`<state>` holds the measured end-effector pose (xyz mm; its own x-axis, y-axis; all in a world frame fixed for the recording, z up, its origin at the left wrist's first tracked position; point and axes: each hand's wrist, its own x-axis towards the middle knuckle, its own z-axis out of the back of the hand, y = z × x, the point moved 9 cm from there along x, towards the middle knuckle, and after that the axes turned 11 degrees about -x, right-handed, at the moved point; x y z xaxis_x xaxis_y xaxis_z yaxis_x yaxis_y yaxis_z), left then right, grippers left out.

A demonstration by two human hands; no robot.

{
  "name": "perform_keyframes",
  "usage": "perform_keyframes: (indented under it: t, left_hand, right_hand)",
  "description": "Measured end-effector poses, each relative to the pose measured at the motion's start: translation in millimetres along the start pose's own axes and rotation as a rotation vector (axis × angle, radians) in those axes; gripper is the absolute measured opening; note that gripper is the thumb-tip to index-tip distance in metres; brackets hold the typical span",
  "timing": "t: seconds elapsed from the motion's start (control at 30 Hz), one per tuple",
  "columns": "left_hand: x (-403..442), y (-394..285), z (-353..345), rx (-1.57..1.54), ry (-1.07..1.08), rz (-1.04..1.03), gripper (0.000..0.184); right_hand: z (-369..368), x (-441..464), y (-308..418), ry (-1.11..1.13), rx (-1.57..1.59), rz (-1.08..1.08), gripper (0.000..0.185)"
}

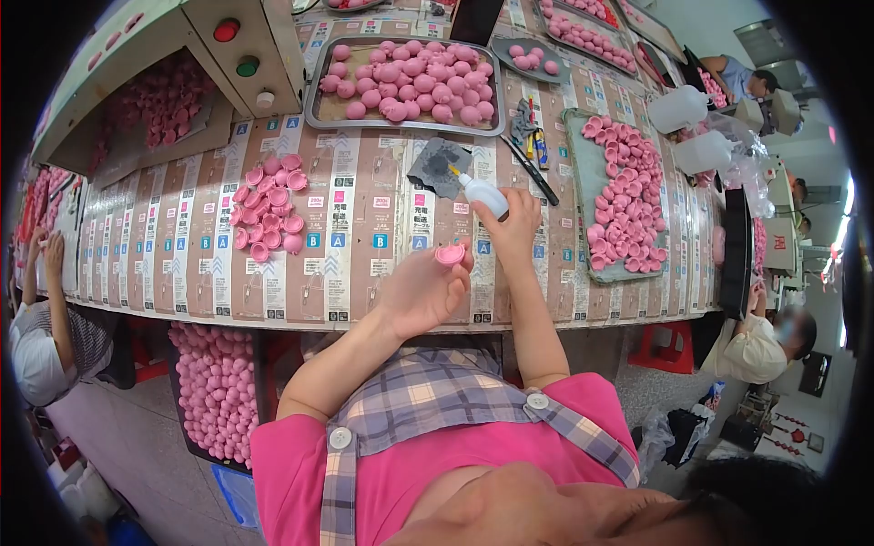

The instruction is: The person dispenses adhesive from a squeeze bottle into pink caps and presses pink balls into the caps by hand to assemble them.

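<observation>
Between the fingers of my left hand [423, 293] is a pink half shell [450, 255], its hollow side showing. My right hand [512, 226] grips a small white squeeze bottle [484, 195], tilted with its yellowish tip pointing up and left. That tip is over a dark grey cloth [439, 166] on the table. To the left lies a loose pile of pink half shells [268, 207]. On the right, a tray [575, 196] holds many more pink half shells. Behind the cloth, a metal tray [314, 107] is heaped with pink balls.
A machine [269, 45] with red and green buttons stands at the back left. A black pen-like tool [537, 177] lies right of the bottle. Larger white bottles [678, 109] are at the right. A crate of pink balls [217, 391] sits below the table edge. Other people work at both sides.
</observation>
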<state>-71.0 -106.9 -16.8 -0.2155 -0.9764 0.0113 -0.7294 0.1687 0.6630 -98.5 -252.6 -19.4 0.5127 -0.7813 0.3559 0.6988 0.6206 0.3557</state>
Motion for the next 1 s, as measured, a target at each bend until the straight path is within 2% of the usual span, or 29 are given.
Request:
perform_keyframes:
  t: [0.2,0.33,0.77,0.87,0.97,1.0]
  left_hand:
    - [1.1,-9.7,11.7,0.09,0.005,-0.034,0.038]
    - [-4.1,-3.6,5.1,0.367,-0.028,-0.043,0.04]
    - [-3.5,-0.7,4.0,0.378,-0.048,-0.05,0.042]
    - [-5.7,-5.0,-0.8,0.475,-0.07,-0.127,0.042]
    - [-8.3,-13.2,-10.7,0.588,-0.05,-0.254,0.042]
    - [-9.3,-16.3,-12.1,0.607,-0.035,-0.275,0.043]
  right_hand:
    - [-0.8,-4.1,-0.5,0.013,-0.009,-0.002,0.041]
    - [-0.6,-1.2,-1.3,0.001,-0.001,0.004,0.042]
    - [-0.9,-1.0,-0.9,-0.005,-0.008,0.005,0.042]
    - [4.8,-1.3,3.3,-0.042,0.035,0.042,0.04]
    - [21.6,-2.8,3.2,-0.094,0.225,-0.029,0.037]
    - [23.6,-4.0,-1.7,-0.042,0.427,-0.157,0.036]
